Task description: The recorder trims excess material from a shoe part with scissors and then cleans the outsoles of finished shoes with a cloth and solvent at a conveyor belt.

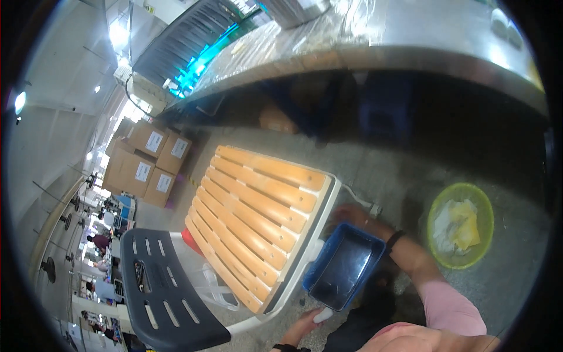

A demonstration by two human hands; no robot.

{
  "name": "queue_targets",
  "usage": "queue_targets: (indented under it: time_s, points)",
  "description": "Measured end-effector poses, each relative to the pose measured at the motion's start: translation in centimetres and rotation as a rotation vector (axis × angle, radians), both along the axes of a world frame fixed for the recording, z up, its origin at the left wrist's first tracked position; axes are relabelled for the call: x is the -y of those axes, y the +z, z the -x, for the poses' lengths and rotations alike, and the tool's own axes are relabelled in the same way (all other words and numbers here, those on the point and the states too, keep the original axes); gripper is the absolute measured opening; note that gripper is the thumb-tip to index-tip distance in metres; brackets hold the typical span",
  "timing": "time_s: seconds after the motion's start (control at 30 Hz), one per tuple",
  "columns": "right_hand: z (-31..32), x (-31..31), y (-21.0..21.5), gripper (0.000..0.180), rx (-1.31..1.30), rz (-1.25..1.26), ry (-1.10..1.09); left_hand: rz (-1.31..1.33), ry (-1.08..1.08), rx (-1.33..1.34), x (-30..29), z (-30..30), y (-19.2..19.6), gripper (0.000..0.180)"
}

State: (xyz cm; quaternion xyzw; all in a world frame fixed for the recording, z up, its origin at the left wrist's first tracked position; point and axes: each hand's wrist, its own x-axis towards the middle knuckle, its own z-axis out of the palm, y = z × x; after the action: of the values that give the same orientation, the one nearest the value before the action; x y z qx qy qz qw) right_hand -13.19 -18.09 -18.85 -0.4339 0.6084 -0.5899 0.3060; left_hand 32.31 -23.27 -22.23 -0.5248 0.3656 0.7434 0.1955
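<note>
A blue plastic bin [343, 264], empty with a dark inside, is held tilted beside a chair with an orange slatted seat [258, 217]. My right hand [352, 216], on a pink-sleeved arm with a black wristband, grips the bin's far rim close to the seat's edge. At the bin's near corner, my left hand [306, 325] curls around a small white object [323, 315]. What the white object is cannot be made out.
The chair's dark grey slotted backrest [158, 287] points toward the lower left. A yellow-green waste basket [487, 226] holding paper stands on the floor at right. Stacked cardboard boxes [146, 161] stand at left, under a long metal table [410, 41]. People work in the distance [99, 240].
</note>
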Motion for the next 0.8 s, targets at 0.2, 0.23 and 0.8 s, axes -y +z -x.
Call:
queue_targets:
  time_s: [0.2, 0.23, 0.8]
  points:
    - [0.2, -12.3, 2.2, 0.018, 0.091, -0.265, -0.535, 0.465, -0.749, -0.001, -5.4, -1.1, 20.0, 0.070]
    - [-0.9, -14.9, 2.6, 0.017, 0.165, -0.298, -0.537, 0.457, -0.752, -0.015, -5.5, -1.4, 21.9, 0.070]
    - [-33.5, -19.2, 46.8, 0.025, 0.085, -0.404, 0.197, -0.064, -0.092, -0.037, -2.1, -21.3, 46.4, 0.039]
